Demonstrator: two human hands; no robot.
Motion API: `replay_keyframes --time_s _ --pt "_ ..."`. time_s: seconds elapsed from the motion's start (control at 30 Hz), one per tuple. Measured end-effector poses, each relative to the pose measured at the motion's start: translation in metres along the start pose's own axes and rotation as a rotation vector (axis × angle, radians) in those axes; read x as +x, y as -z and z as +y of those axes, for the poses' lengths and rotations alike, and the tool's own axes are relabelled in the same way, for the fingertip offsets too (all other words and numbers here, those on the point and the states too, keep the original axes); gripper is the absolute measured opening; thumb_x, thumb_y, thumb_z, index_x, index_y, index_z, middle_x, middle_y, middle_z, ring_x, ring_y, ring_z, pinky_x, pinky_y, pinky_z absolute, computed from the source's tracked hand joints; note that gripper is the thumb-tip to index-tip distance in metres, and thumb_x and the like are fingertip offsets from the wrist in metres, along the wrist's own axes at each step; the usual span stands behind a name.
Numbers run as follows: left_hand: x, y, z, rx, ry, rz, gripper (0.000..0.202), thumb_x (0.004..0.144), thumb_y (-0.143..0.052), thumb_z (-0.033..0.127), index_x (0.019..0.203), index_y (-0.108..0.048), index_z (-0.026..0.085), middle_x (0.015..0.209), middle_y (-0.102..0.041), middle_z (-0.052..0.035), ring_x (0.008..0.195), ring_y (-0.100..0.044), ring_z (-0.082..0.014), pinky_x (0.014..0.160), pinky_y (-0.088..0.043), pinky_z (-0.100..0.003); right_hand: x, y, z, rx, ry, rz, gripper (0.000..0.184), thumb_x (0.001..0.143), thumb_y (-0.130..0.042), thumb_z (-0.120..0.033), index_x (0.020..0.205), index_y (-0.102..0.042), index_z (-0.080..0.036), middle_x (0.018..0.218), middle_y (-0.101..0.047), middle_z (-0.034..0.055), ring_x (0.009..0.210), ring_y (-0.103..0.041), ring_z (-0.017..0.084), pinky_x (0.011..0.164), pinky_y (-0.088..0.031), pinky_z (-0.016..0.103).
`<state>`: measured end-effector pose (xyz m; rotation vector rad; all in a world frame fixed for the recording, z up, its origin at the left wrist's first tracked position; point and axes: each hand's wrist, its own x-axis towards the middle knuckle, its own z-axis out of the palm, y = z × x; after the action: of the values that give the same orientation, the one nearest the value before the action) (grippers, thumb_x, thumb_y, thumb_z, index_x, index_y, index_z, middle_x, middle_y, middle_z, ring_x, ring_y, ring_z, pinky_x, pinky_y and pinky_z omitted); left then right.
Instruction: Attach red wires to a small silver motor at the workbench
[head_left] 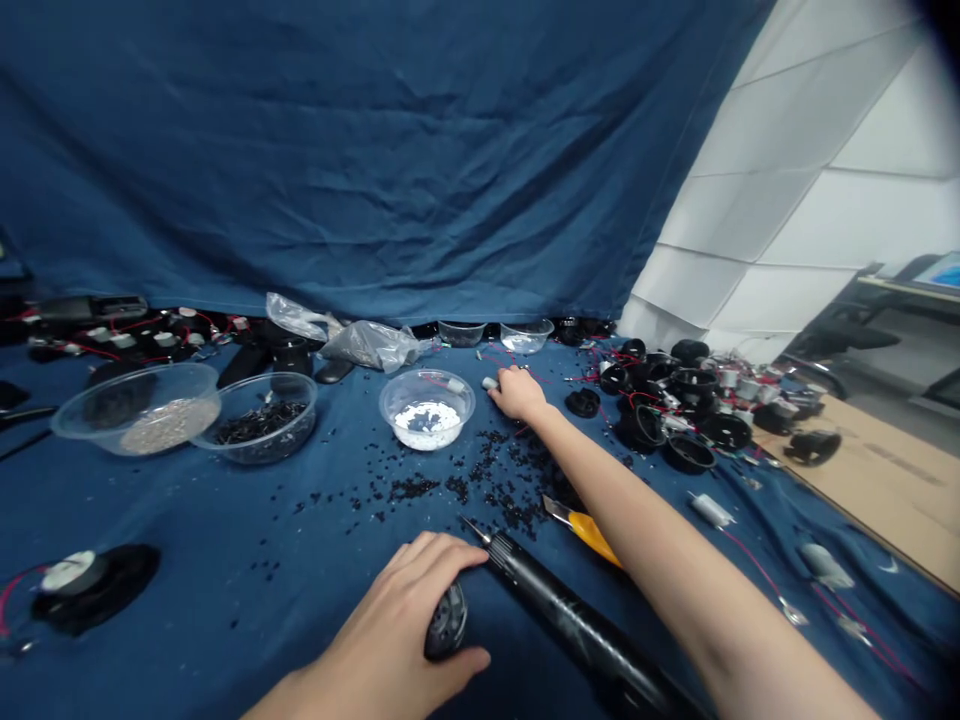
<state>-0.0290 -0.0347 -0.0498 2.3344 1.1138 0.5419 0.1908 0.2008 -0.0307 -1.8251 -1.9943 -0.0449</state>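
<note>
My left hand is curled around a dark, round plastic part near the front of the table, its fingers and thumb on either side. Beside it lies a black electric screwdriver, its bit pointing toward the far left. My right hand is stretched far forward, fingers closed at a small pale cylinder that looks like a motor. The fingers partly hide it. Left of that hand stands a clear bowl with white bits in it. Under my right forearm is a yellow utility knife, blade out.
Small black pieces are scattered mid-table. Two clear bowls, one with pale grains and one with black bits, stand left. Black housings and wired motors pile up at right by a cardboard sheet. A blue curtain hangs behind.
</note>
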Motion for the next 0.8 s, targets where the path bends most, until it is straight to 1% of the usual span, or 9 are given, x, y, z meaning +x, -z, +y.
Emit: replay_keyframes --time_s 0.13,0.27,0.4,0.43,0.5,0.53,0.6,0.7,0.8 --pt "0.0 -0.004 -0.009 -0.022 -0.058 0.048 0.059 0.073 -0.065 0.01 0.125 -0.048 0.03 0.125 -0.059 -0.0058 0.118 -0.055 -0.0273 0.104 -0.044 -0.05 0.006 0.026 0.011 0.159 -0.028 0.217 0.03 0.095 -0.06 -0.033 0.119 -0.058 -0.016 0.12 -0.059 0.0089 0.103 -0.06 0.024 0.087 -0.052 0.045" --pt "-0.001 -0.006 -0.019 -0.027 -0.131 0.102 0.059 0.072 -0.064 0.008 0.124 -0.049 0.03 0.122 -0.061 -0.0051 0.111 -0.061 -0.0246 0.095 -0.052 -0.041 0.005 0.082 0.017 0.387 -0.01 0.515 0.025 0.097 -0.056 -0.034 0.111 -0.06 -0.013 0.11 -0.063 0.0078 0.099 -0.063 0.022 0.086 -0.052 0.043" --pt "0.003 -0.002 -0.016 -0.027 -0.116 0.094 0.053 0.073 -0.065 0.006 0.119 -0.052 0.029 0.119 -0.062 -0.0034 0.108 -0.063 -0.0205 0.092 -0.053 -0.031 -0.031 0.138 0.001 0.616 0.11 0.669 0.021 0.103 -0.04 -0.03 0.111 -0.053 -0.015 0.102 -0.068 0.0065 0.097 -0.065 0.016 0.086 -0.052 0.031" --pt "0.005 -0.001 -0.014 -0.024 -0.105 0.082 0.052 0.075 -0.064 0.006 0.12 -0.052 0.029 0.12 -0.062 -0.003 0.108 -0.063 -0.0198 0.092 -0.052 -0.031 -0.046 0.148 -0.005 0.709 0.164 0.66 0.022 0.104 -0.035 -0.031 0.109 -0.052 -0.018 0.097 -0.068 0.0036 0.091 -0.067 0.013 0.08 -0.053 0.027" --pt "0.009 0.004 -0.01 -0.006 -0.096 0.068 0.056 0.075 -0.069 0.01 0.124 -0.05 0.03 0.123 -0.061 -0.0032 0.112 -0.061 -0.0209 0.095 -0.052 -0.032 -0.08 0.163 -0.018 1.168 0.281 0.467 0.013 0.098 -0.05 -0.032 0.098 -0.053 -0.02 0.084 -0.067 -0.0005 0.068 -0.067 0.011 0.061 -0.054 0.022" --pt "0.011 0.008 -0.008 0.01 -0.1 0.071 0.061 0.074 -0.072 0.013 0.127 -0.048 0.031 0.126 -0.059 -0.0038 0.115 -0.06 -0.0225 0.096 -0.051 -0.034 -0.098 0.167 -0.023 1.3 0.296 0.367 0.009 0.095 -0.054 -0.029 0.095 -0.054 -0.02 0.081 -0.065 -0.0022 0.061 -0.065 0.01 0.051 -0.05 0.019" --pt "0.015 0.021 -0.002 0.042 -0.121 0.097 0.065 0.074 -0.075 0.021 0.13 -0.045 0.031 0.13 -0.057 -0.0045 0.119 -0.057 -0.0252 0.1 -0.049 -0.039 -0.132 0.17 -0.03 1.355 0.303 0.167 0.014 0.094 -0.057 -0.034 0.097 -0.058 -0.02 0.082 -0.066 -0.0024 0.053 -0.063 0.009 0.044 -0.047 0.018" --pt "0.021 0.046 0.009 0.082 -0.148 0.147 0.036 0.09 -0.058 0.027 0.124 -0.05 0.032 0.122 -0.061 -0.0016 0.115 -0.059 -0.0215 0.098 -0.05 -0.036 -0.175 0.167 -0.037 1.04 0.291 -0.083 0.01 0.093 -0.061 -0.034 0.095 -0.06 -0.025 0.075 -0.066 -0.0042 0.056 -0.063 0.012 0.047 -0.047 0.022" --pt "0.021 0.064 0.022 0.143 -0.204 0.166 0.048 0.088 -0.061 0.031 0.132 -0.043 0.032 0.123 -0.062 -0.0017 0.112 -0.061 -0.0209 0.097 -0.05 -0.033 -0.203 0.161 -0.044 0.535 0.341 -0.151 0.007 0.089 -0.065 -0.031 0.087 -0.061 -0.026 0.071 -0.065 -0.0045 0.059 -0.061 0.015 0.05 -0.042 0.025"
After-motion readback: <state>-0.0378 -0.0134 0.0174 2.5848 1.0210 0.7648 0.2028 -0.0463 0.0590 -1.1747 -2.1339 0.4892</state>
